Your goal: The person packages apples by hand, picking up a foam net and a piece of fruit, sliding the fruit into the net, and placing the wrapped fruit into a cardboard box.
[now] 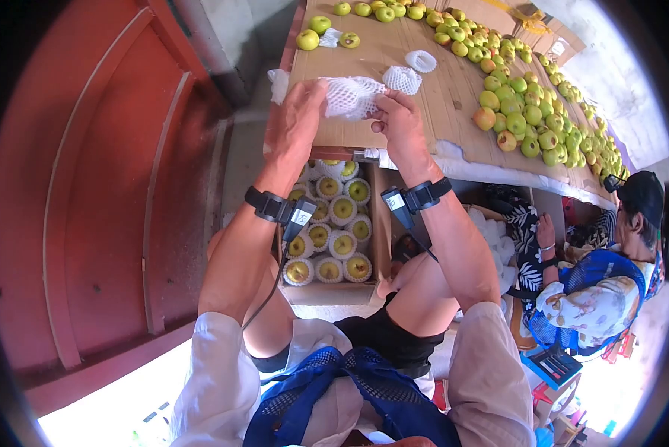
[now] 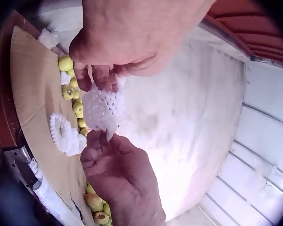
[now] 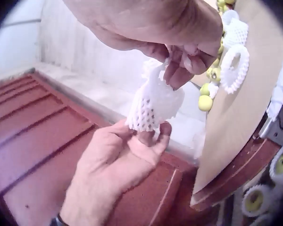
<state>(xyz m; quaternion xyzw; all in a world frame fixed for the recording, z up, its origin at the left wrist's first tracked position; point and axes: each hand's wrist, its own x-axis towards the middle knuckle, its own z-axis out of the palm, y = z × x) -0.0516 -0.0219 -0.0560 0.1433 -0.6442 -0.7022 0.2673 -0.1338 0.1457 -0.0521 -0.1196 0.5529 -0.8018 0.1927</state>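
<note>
Got my left hand and right hand each pinching an end of a white foam net, over the cardboard on the table. Two spare nets lie nearby at 2 o'clock, loose apples at 11, a big heap at 3. Carton of netted apples at 6, partly blocked by my left wrist. Red door at 8.
</note>
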